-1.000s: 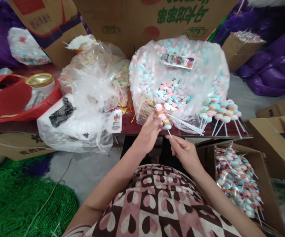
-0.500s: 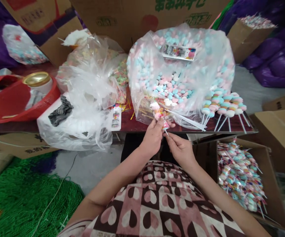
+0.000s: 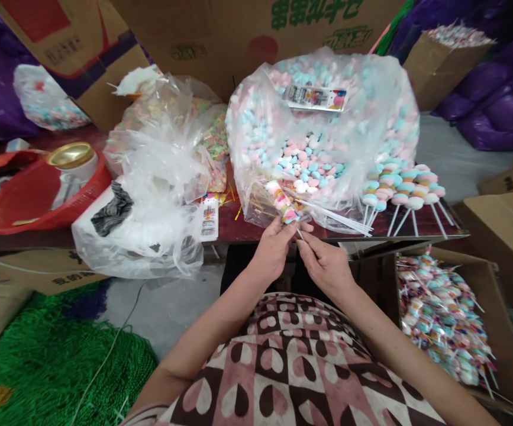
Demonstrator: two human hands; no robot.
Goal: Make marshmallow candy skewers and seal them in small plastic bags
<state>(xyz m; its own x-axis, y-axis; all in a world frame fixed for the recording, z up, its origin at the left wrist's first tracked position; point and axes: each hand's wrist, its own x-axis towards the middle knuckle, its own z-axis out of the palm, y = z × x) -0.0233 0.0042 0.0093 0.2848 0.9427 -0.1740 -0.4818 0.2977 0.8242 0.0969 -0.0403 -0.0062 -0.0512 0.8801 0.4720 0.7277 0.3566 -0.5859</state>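
A marshmallow skewer [image 3: 281,200] in a clear printed wrapper tilts up and left in front of me, over the table's front edge. My left hand [image 3: 276,245] pinches it at the base, where the wrapper meets the stick. Close beside it, my right hand [image 3: 322,260] is closed on the lower end of the white stick. Just beyond lie loose white sticks [image 3: 338,218] and an open plastic bag of pink, blue and white marshmallows [image 3: 312,160]. Unwrapped marshmallow skewers [image 3: 405,186] rest to the right, their sticks over the table edge.
On the left are a red basket [image 3: 29,204] and a white plastic bag [image 3: 145,231]. Flat printed wrappers [image 3: 209,218] lie near the table's front edge. A cardboard box [image 3: 502,355] of wrapped skewers stands low at the right; green strands [image 3: 61,355] cover the floor at left.
The skewer now sits in a printed wrapper. My left hand has slid from beside the marshmallows down to the wrapper's base, and both hands have come together around the stick.
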